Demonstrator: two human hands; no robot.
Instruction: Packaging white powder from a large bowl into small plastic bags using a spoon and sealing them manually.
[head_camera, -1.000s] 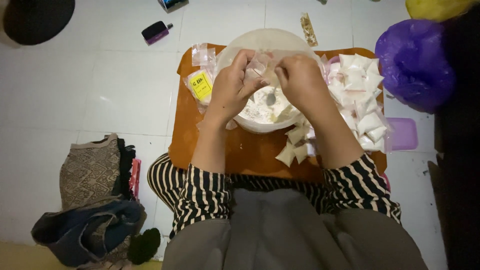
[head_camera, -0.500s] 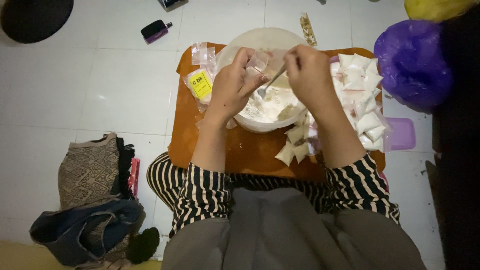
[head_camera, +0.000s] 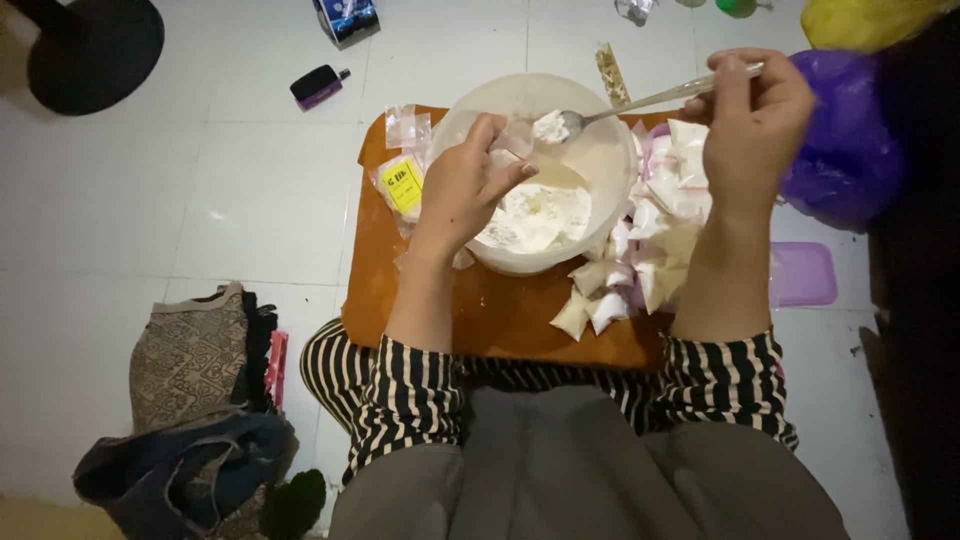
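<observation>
Powder rides in the bowl of a long spoon (head_camera: 600, 112) held level above a wide cream bowl (head_camera: 540, 170), so that anything spilled falls back into the white flour-like heap below. The right hand (head_camera: 752, 125) has the spoon's handle in a closed grip, fingers wrapped over the far end, which keeps the loaded tip steady and reaching left toward the other hand. The left hand (head_camera: 470, 190) pinches a small clear plastic pouch (head_camera: 515, 142) between thumb and fingertips, its grip closed on the pouch and the opening tilted up just beside the spoon's tip, ready to receive the powder directly over the bowl.

Below the right grip, a heap of small filled white packets (head_camera: 640, 255) lies against the bowl's right side, within easy reach of that hand. Left of the left grip, a few flat empty pouches and a yellow-labelled packet (head_camera: 403, 185) rest at the edge of the low orange counter (head_camera: 500, 320) that carries everything.

The person sits on a white tiled floor (head_camera: 200, 200) with striped sleeves pushed back clear of the powder. A purple bag (head_camera: 850, 140) sits just right of the right grip, a pale purple lid (head_camera: 800, 275) below it. Folded cloth and a dark bag (head_camera: 190, 420) lie well apart to the left.
</observation>
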